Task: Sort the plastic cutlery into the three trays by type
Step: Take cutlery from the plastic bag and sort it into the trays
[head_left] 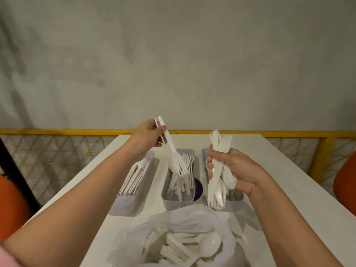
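Two hands sort white plastic cutlery over three grey trays on a white counter [279,189].

Head view: the left hand [149,135] pinches two smooth white plastic forks [174,160] by their flat handles, tines down, touching the forks already in the middle rectangular grey plastic tray [178,202]. The right hand [235,168] is clenched round a mixed bundle of white plastic cutlery [218,170], forks and knives among it, held upright above the right grey tray [234,204]. The left grey tray [123,207] holds slim white pieces lying lengthwise; their type cannot be told. A dark purple disc [198,187] shows between the middle and right trays. Nearest the camera, a crinkled translucent plastic bag [227,237] holds more pieces, with one round-bowled white spoon [209,242] on top.
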The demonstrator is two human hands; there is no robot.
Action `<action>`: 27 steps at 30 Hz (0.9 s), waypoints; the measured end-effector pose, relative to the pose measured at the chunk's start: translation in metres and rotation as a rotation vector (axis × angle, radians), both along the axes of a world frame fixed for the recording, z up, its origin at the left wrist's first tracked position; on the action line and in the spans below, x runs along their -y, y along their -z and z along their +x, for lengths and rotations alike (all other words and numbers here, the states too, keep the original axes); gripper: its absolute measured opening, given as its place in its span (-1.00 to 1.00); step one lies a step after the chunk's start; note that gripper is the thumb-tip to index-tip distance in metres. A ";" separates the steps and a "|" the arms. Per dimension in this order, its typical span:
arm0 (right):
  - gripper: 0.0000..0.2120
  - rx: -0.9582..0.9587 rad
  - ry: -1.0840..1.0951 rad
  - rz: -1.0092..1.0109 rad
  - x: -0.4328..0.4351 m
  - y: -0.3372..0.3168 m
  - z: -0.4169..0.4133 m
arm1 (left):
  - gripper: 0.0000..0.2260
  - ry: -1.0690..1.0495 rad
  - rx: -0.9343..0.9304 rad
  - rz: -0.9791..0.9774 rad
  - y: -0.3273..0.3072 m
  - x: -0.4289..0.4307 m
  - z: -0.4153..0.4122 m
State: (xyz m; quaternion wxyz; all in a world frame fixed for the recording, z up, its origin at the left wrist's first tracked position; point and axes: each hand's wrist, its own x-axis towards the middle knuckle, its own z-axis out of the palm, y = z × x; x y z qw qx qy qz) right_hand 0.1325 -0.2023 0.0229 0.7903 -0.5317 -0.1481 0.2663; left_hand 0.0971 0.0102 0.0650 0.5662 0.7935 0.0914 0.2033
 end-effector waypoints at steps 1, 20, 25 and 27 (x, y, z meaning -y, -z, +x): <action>-0.91 0.006 -0.005 0.002 -0.003 -0.002 -0.001 | -0.87 0.002 0.001 0.040 0.002 -0.001 -0.002; -0.92 0.257 0.178 -0.288 -0.035 0.003 -0.020 | -0.94 0.213 0.133 0.064 0.016 0.041 -0.008; -0.89 0.246 0.223 -0.276 -0.032 0.000 -0.022 | -0.89 0.222 0.139 0.085 0.016 0.043 -0.007; -0.88 0.234 0.219 -0.256 -0.031 0.001 -0.022 | -0.89 0.219 0.131 0.067 0.011 0.037 -0.008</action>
